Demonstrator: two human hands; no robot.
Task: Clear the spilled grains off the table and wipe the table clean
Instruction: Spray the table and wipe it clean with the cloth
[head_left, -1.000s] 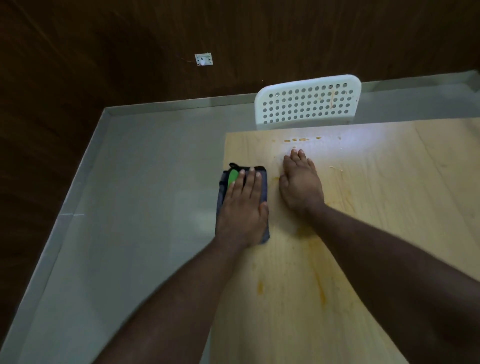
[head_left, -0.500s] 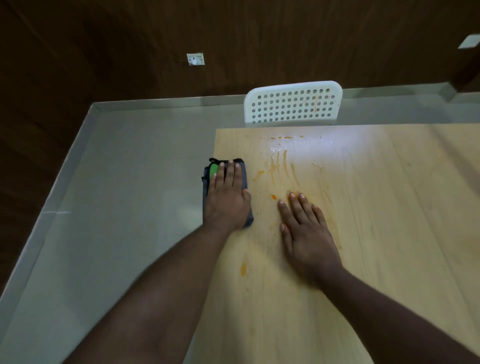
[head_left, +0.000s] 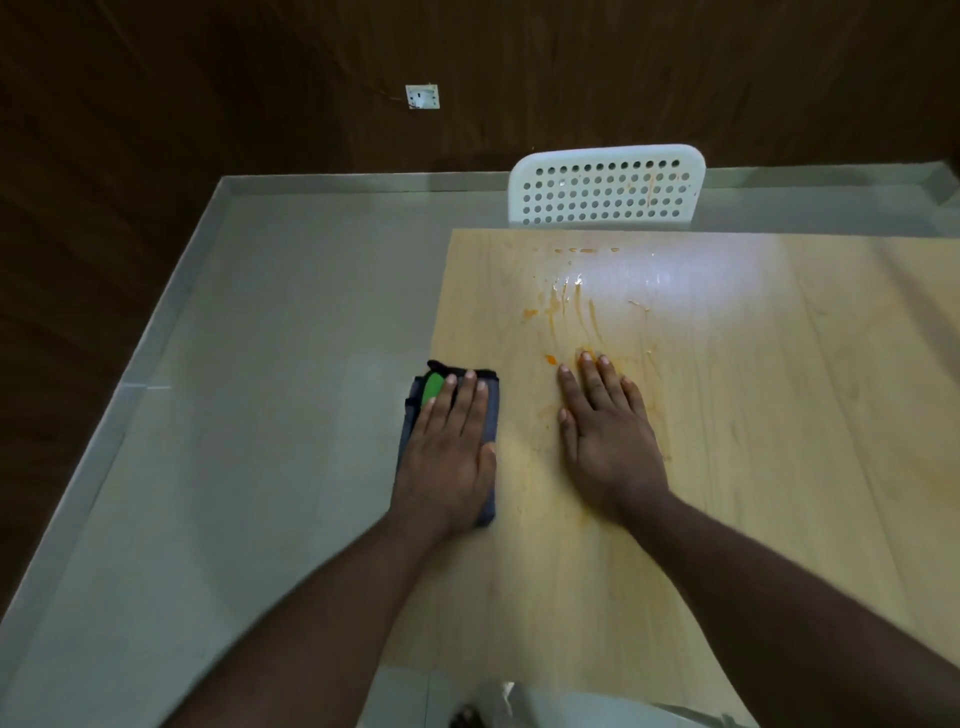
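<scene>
A light wooden table (head_left: 753, 467) fills the right of the view. Orange smears and a few orange bits (head_left: 566, 312) streak its far left part. My left hand (head_left: 447, 457) lies flat with straight fingers on a folded grey cloth with a green patch (head_left: 428, 389), which overhangs the table's left edge. Beside it, my right hand (head_left: 608, 436) presses flat on the bare wood, fingers straight, its fingertips at the near end of the orange streaks.
A white perforated plastic chair back (head_left: 605, 187) stands at the table's far edge. Grey tiled floor (head_left: 249, 415) lies to the left, bounded by a dark wooden wall with a white socket (head_left: 422, 97).
My right hand has dragged back toward me from the far edge, leaving orange finger streaks on the wood. My left hand has stayed flat on the cloth.
</scene>
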